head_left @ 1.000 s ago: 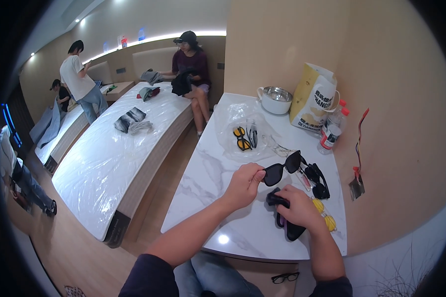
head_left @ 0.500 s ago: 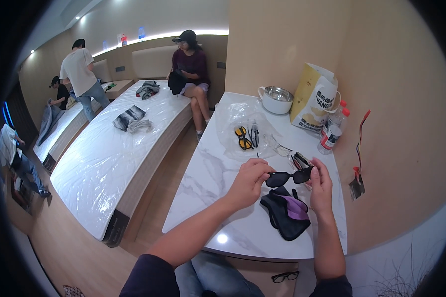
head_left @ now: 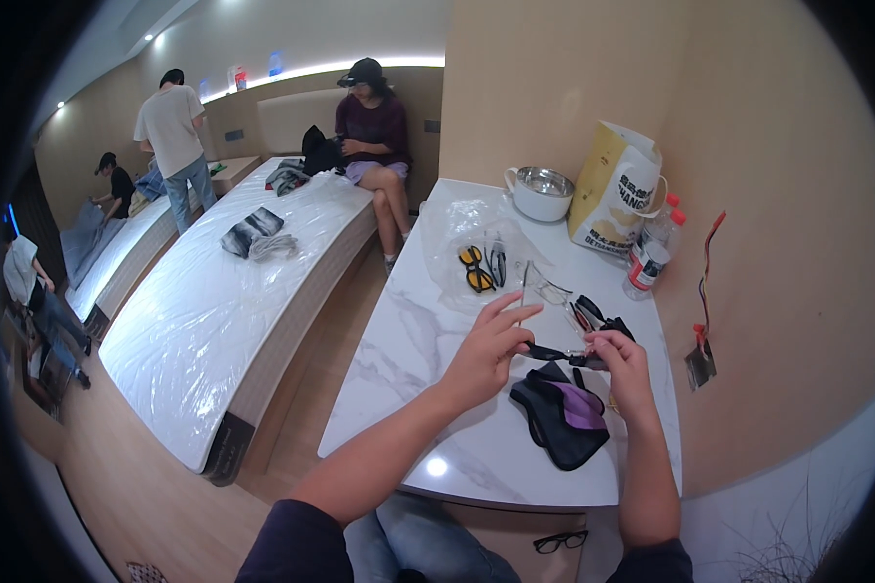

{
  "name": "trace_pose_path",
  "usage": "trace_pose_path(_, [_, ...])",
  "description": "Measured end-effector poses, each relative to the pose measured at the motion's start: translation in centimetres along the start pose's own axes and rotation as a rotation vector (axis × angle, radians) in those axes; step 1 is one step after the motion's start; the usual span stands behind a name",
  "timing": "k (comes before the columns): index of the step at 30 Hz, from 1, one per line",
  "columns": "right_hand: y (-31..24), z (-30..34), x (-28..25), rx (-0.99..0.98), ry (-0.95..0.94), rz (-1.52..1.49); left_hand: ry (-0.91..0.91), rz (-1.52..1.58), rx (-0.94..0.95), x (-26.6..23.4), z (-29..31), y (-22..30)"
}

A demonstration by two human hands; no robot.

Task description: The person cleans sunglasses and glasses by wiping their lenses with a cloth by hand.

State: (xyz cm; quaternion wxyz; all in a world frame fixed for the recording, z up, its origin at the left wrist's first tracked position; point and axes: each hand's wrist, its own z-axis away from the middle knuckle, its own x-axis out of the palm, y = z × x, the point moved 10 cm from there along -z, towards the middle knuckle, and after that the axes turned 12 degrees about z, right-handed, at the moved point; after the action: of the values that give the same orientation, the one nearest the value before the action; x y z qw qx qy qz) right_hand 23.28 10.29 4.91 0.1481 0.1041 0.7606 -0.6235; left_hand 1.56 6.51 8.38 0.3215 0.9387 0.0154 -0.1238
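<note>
A pair of dark sunglasses (head_left: 551, 354) is held level over the white marble-look table (head_left: 408, 364). My left hand (head_left: 486, 352) pinches its left end, with the other fingers lifted and spread. At the other end my right hand (head_left: 627, 377) has its thumb and fingers closed on the frame. Just below lies a black eyeglass pouch with purple lining (head_left: 583, 413). Beyond my right hand are several folded glasses (head_left: 593, 316), partly hidden by my fingers. Yellow-lensed glasses (head_left: 474, 270) and another dark pair (head_left: 497, 264) lie on a clear plastic bag (head_left: 447, 228).
A white pot (head_left: 542, 199), a yellow-and-white bag (head_left: 608, 194) and plastic bottles (head_left: 649, 257) stand along the table's back right. Black-framed glasses (head_left: 559, 542) lie below the front edge. Left is a plastic-wrapped mattress (head_left: 204, 340) with folded clothes; several people are around.
The sunglasses have tipped from lenses facing me to nearly edge-on. My left fingers have spread and lifted; my right hand has shifted its grip. The seated person has moved the black cloth aside.
</note>
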Motion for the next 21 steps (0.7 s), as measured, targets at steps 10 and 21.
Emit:
trace_pose_path(10, [1.2, 0.3, 1.5, 0.09, -0.172, -0.032, 0.004, 0.041, -0.037, 0.4, 0.2, -0.5])
trace_pose_path(21, [2.2, -0.4, -0.3, 0.079, 0.087, -0.153, 0.009, 0.212, -0.127, 1.0, 0.4, -1.0])
